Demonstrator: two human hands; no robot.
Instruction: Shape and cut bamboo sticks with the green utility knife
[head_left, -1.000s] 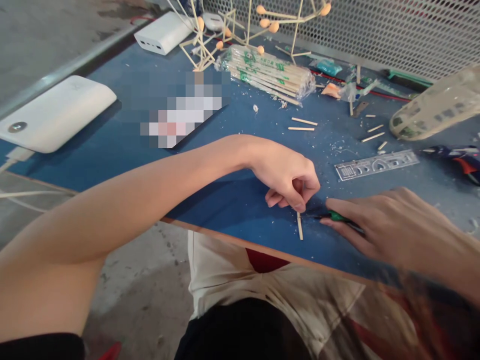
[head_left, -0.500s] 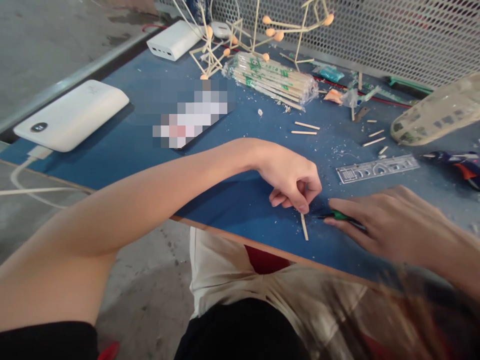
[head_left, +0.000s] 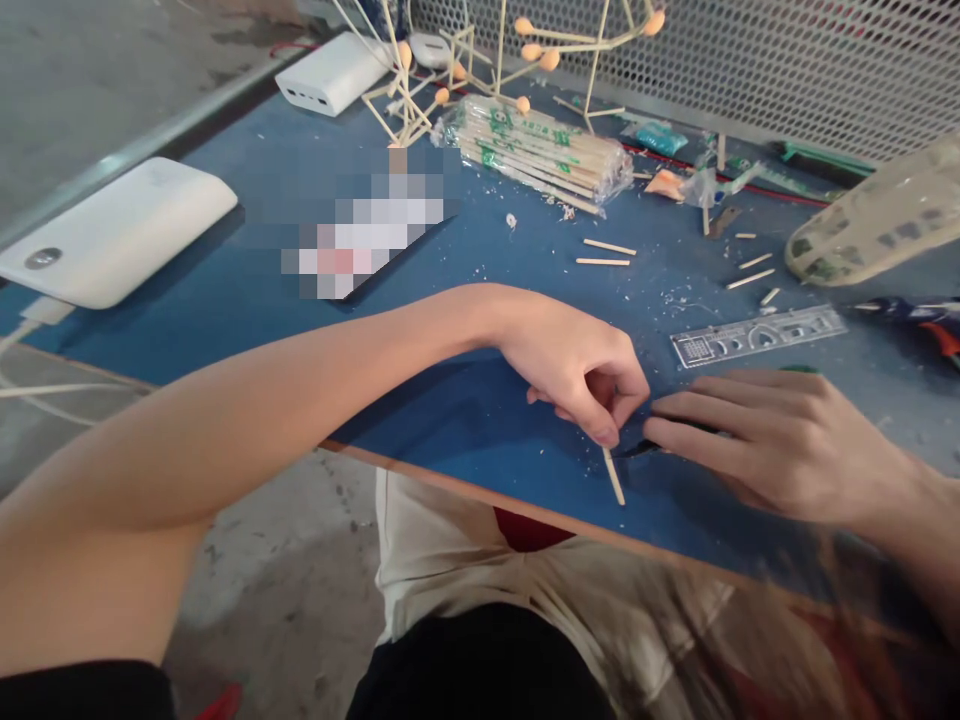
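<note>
My left hand [head_left: 581, 375] pinches the upper end of a short wooden stick [head_left: 615, 478] between thumb and fingertips. The stick slants down toward the front edge of the blue table [head_left: 465, 410]. To its right, my right hand [head_left: 780, 440] is closed around a slim tool [head_left: 636, 450] with a dark pointed tip and a bit of green on it; fingers cover most of it, so its exact kind cannot be told. The tip is close to the stick, just below my left fingertips; whether they touch is unclear. A clear plastic ruler [head_left: 757, 336] lies beyond my right hand.
Several cut stick pieces [head_left: 609, 247] and crumbs are scattered past my hands. Behind are a wrapped bundle of sticks [head_left: 536, 150] and a stick frame with orange blobs [head_left: 592, 45]. At right lie a glue gun [head_left: 919, 315] and plastic bottle [head_left: 877, 215]; white power bank [head_left: 127, 230] left.
Both hands have shifted slightly toward the table's front edge, the stick with them. The right hand has rolled over the tool, hiding its green part more, and its tip is now nearer the stick.
</note>
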